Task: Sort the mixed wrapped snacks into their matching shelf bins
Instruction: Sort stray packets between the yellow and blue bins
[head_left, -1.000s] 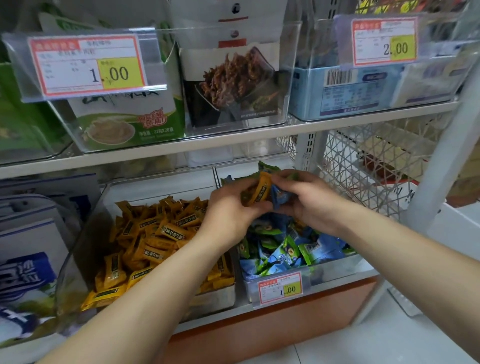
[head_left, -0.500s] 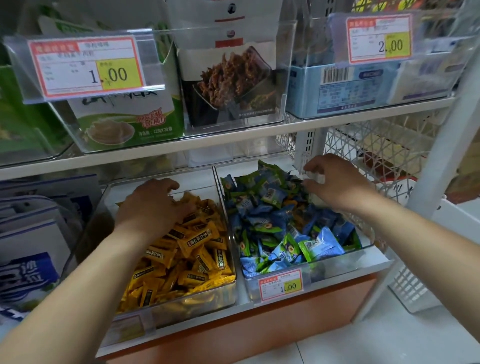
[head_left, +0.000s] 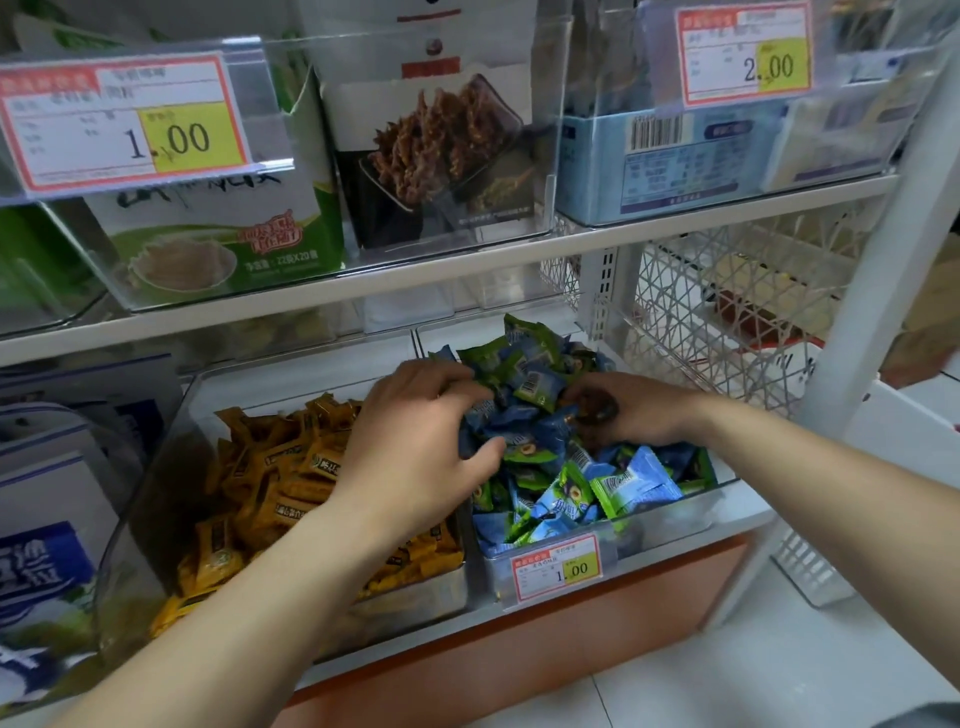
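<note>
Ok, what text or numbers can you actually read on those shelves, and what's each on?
"1.00": red-bordered price tag with yellow patch, upper left clear bin.
"2.00": matching price tag, upper right clear bin.
"1.00": small tag on the lower clear bin of blue and green wrapped snacks.
"22", "X20": green and white carton, rest blurred.
Unreadable: Chinese print on tags, yellow wrapped snacks, pale blue box.

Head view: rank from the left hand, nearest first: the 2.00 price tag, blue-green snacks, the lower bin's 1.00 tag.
1. blue-green snacks: touching the left hand.
2. lower bin's 1.00 tag: below right.
3. 2.00 price tag: upper shelf, far right.
</note>
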